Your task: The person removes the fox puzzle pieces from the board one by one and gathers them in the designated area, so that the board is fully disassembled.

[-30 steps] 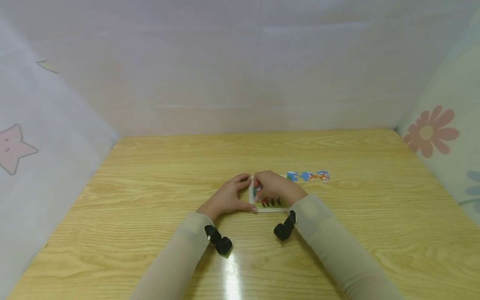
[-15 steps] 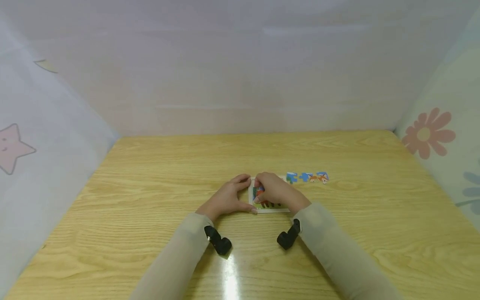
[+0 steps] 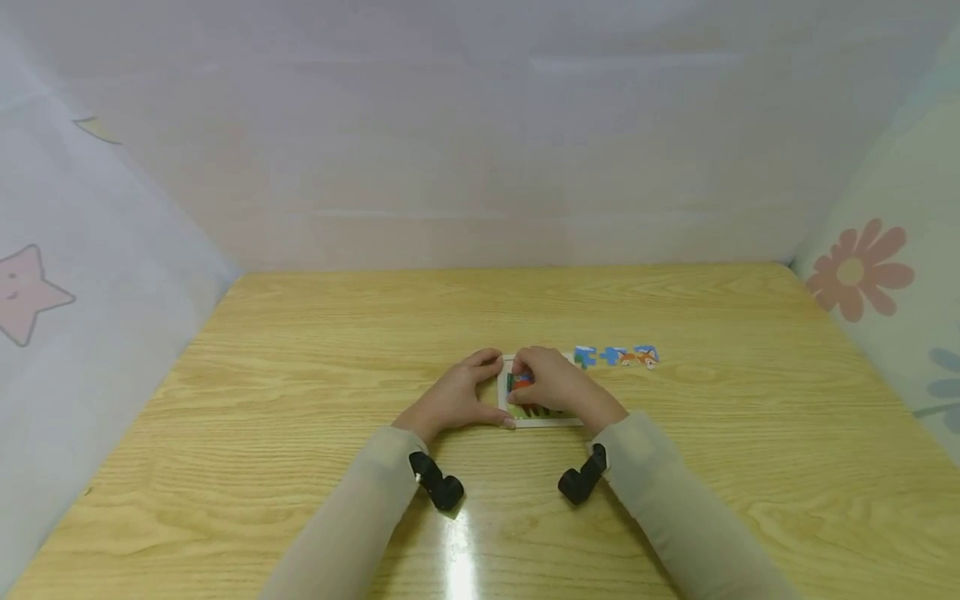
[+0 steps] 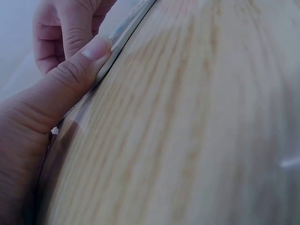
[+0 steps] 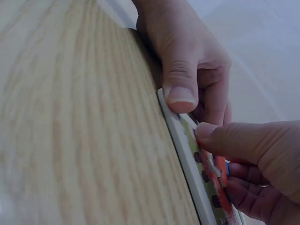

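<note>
A small jigsaw puzzle in a white frame (image 3: 551, 422) lies on the table, with a green strip and dark legs showing inside. My left hand (image 3: 453, 398) holds the frame's left side, thumb at the near corner and fingers at the far one. In the left wrist view the thumb (image 4: 89, 56) presses on the frame's edge. With thumb and fingers, my right hand (image 3: 553, 382) pinches a red and blue puzzle piece (image 3: 522, 381) over the frame's left part. The right wrist view shows this piece (image 5: 219, 165) tilted up off the picture. The right hand covers much of the puzzle.
Beyond the frame's right end lie loose blue puzzle pieces: one with some green (image 3: 585, 357), and a pair with orange fox parts (image 3: 647, 357). The wooden table (image 3: 300, 358) meets a pale cloth backdrop (image 3: 480, 167). A black camera mount (image 3: 583, 479) sits on the right wrist.
The right hand has shifted slightly right and its wrist nearer the body, uncovering more of the red and blue piece. The left hand stays on the frame.
</note>
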`<state>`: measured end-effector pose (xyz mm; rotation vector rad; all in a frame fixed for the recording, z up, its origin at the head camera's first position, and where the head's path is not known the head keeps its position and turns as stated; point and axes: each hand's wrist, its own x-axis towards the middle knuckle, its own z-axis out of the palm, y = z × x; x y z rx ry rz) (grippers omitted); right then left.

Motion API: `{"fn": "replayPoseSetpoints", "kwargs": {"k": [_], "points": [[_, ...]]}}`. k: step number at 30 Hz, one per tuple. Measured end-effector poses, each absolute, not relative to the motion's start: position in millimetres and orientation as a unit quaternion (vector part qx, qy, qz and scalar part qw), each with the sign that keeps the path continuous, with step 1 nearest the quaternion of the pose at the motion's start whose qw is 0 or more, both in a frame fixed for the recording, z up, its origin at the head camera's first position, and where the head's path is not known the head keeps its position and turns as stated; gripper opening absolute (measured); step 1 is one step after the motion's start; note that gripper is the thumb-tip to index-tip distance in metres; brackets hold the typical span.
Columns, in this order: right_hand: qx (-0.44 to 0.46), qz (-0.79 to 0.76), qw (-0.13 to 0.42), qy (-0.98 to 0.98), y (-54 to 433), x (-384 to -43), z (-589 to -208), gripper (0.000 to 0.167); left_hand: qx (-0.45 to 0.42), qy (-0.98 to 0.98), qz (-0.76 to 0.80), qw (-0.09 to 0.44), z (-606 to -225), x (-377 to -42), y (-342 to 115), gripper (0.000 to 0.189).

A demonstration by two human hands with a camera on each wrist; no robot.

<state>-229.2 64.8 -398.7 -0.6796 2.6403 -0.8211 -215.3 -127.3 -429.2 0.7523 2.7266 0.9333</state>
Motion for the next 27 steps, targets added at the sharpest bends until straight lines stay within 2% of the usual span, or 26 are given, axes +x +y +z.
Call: {"fn": "replayPoseSetpoints", "kwargs": {"k": [6, 19, 27], "points": [[-0.248, -0.289, 0.110, 0.918, 66.6, -228.6, -399.4, 0.026, 0.249, 0.913, 0.312, 0.083, -428.9, -215.7, -127.5, 0.097], [-0.277, -0.297, 0.070, 0.911, 74.1, -223.3, -401.7, 0.032, 0.252, 0.913, 0.312, 0.082, -429.1, -216.0, -126.6, 0.097], [-0.247, -0.329, 0.051, 0.910, 80.9, -217.2, -410.1, 0.026, 0.248, 0.913, 0.313, 0.088, -430.6, -216.0, -123.8, 0.099]]}}
